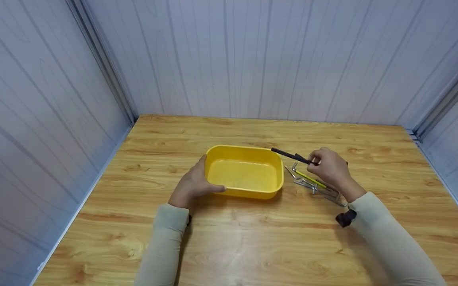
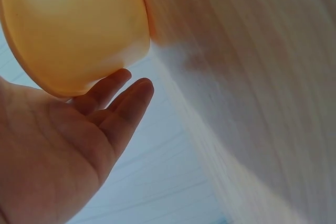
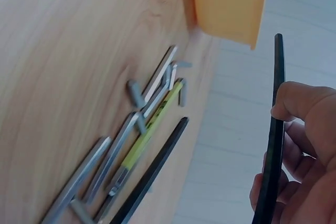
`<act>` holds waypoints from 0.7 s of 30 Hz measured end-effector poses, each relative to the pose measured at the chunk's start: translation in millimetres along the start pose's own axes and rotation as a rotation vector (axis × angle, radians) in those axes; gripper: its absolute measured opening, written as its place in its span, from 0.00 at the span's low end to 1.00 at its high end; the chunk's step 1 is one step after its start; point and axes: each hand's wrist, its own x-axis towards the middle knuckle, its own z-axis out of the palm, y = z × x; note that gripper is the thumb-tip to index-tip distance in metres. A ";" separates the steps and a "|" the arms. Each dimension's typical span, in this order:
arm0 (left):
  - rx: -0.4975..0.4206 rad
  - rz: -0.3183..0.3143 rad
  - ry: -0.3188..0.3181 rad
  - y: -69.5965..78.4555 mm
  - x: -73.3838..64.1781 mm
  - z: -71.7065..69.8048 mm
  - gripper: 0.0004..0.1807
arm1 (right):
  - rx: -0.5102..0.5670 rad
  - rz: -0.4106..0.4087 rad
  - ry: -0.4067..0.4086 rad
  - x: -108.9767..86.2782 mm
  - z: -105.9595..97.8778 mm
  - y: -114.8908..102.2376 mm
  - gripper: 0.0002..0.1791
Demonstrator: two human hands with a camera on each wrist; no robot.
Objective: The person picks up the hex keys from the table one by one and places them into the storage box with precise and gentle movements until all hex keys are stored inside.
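Note:
A yellow plastic container (image 1: 245,192) stands on the table. My left hand (image 1: 195,182) holds its near left corner, thumb along the near side and fingers against the left wall. In the left wrist view, fingers (image 2: 128,111) lie along the container's outside. My right hand (image 1: 329,167) pinches a black hex key (image 3: 274,145) between thumb and fingers; in the head view its far end overlaps the container's right rim. Below this hand lie several silver hex keys (image 3: 123,140), a yellow-sleeved hex key (image 3: 152,129) and another black bar (image 3: 152,169).
The wood-grain table (image 1: 253,238) meets pale panelled walls (image 1: 249,59) at the back and sides. A dark strap-like piece (image 1: 346,218) sits at the right wrist, by the sleeve.

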 end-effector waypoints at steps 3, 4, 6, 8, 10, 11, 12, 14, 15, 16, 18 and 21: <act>-0.024 0.020 -0.010 -0.2 1.0 -0.7 0.60 | 0.000 -0.009 -0.003 2.1 0.6 -6.4 0.08; -0.029 0.020 -0.010 -0.3 1.1 -0.9 0.60 | 0.002 -0.010 -0.003 3.0 1.0 -8.6 0.08; -0.039 0.015 -0.007 0.0 1.0 -1.4 0.60 | 0.008 -0.010 -0.003 5.9 2.2 -12.6 0.09; -0.049 0.007 -0.005 0.5 0.6 -1.6 0.62 | 0.021 -0.011 -0.003 8.8 3.1 -17.1 0.09; -0.044 -0.003 -0.002 0.5 0.4 -1.2 0.63 | 0.028 -0.019 -0.004 12.2 4.3 -22.0 0.09; -0.041 -0.008 -0.001 0.6 0.3 -1.1 0.64 | 0.032 -0.021 -0.005 14.0 5.2 -25.1 0.09; -0.041 -0.013 -0.004 0.9 0.1 -1.2 0.64 | 0.037 -0.023 -0.008 15.4 5.8 -28.5 0.08; -0.028 -0.028 -0.007 1.1 0.2 -1.0 0.66 | 0.044 -0.031 -0.012 18.1 7.4 -34.9 0.07; -0.026 -0.031 -0.010 1.1 0.3 -1.2 0.66 | 0.046 -0.036 -0.013 19.6 8.6 -38.3 0.07; -0.019 -0.038 -0.011 1.0 0.3 -1.3 0.67 | 0.049 -0.038 -0.014 21.0 9.9 -41.8 0.07; -0.007 -0.048 -0.014 0.2 0.8 -1.3 0.68 | 0.051 -0.045 -0.012 22.9 12.2 -47.4 0.07; -0.007 -0.046 -0.016 0.0 1.2 -1.1 0.67 | 0.052 -0.054 -0.008 25.5 16.4 -55.1 0.07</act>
